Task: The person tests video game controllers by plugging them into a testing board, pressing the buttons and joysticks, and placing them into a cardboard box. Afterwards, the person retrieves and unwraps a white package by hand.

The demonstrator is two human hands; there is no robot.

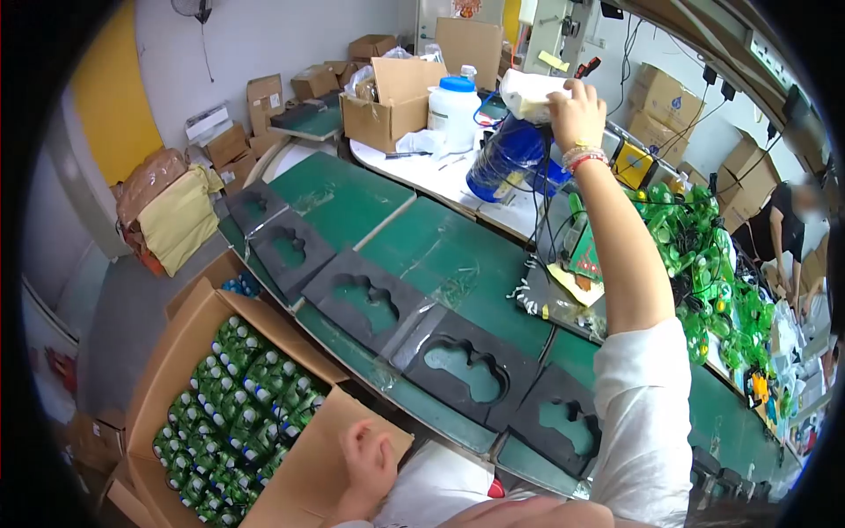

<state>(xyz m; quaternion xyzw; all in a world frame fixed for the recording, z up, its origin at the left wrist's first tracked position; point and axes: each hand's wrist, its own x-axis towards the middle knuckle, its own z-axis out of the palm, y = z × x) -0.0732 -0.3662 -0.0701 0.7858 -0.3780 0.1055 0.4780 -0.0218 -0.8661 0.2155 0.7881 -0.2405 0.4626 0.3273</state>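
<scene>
My right hand (578, 114) reaches far forward, its fingers closed on a white, soft-looking bundle (525, 93) on top of a blue cylindrical container (503, 163). What exactly the bundle is, I cannot make out. Low in the view, my left hand (368, 462) hovers by a cardboard flap (304, 466), fingers loosely curled and apart with nothing visible in them. That flap belongs to a large carton (148, 414) packed with green transparent pieces (233, 414) that have white and blue parts. Black foam pieces with shaped cutouts (356, 299) lie in a row along the green bench.
The green bench (343, 207) crosses the view diagonally. Behind it stand a white jar with a blue lid (453, 119) and an open carton (378, 119). Green pieces with cables (695, 255) are heaped at right. Another person (779, 224) stands at far right.
</scene>
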